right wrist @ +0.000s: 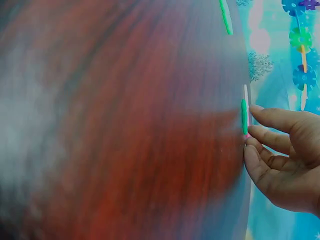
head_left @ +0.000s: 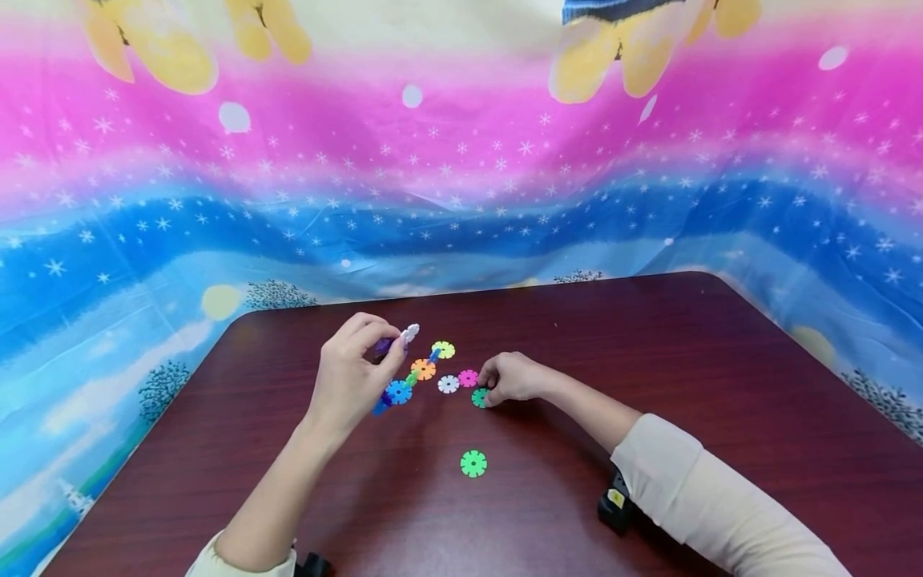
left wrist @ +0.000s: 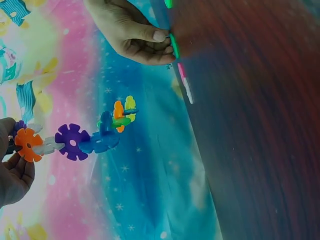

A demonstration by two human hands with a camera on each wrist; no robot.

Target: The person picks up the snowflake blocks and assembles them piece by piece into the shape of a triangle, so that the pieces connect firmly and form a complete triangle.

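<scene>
My left hand point(head_left: 351, 371) pinches one end of a chain of flower-shaped plastic discs and holds it above the table. In the left wrist view, an orange disc point(left wrist: 28, 145) is by the fingertips, then a whitish disc point(left wrist: 48, 145), a purple disc point(left wrist: 72, 142) and blue pieces point(left wrist: 102, 137). A yellow disc point(head_left: 443, 350) ends the chain. Down at the table, my right hand point(head_left: 515, 377) has curled fingers and a thumb at the edge of a dark green disc point(head_left: 479, 398). Beside it lie a pink disc point(head_left: 468, 378) and a white disc point(head_left: 448, 385).
A bright green disc point(head_left: 473, 464) lies flat nearer the front of the dark wooden table point(head_left: 685, 353). Printed cloth point(head_left: 461, 176) hangs behind the table and along its sides. Black wrist devices point(head_left: 615, 505) sit under the sleeves.
</scene>
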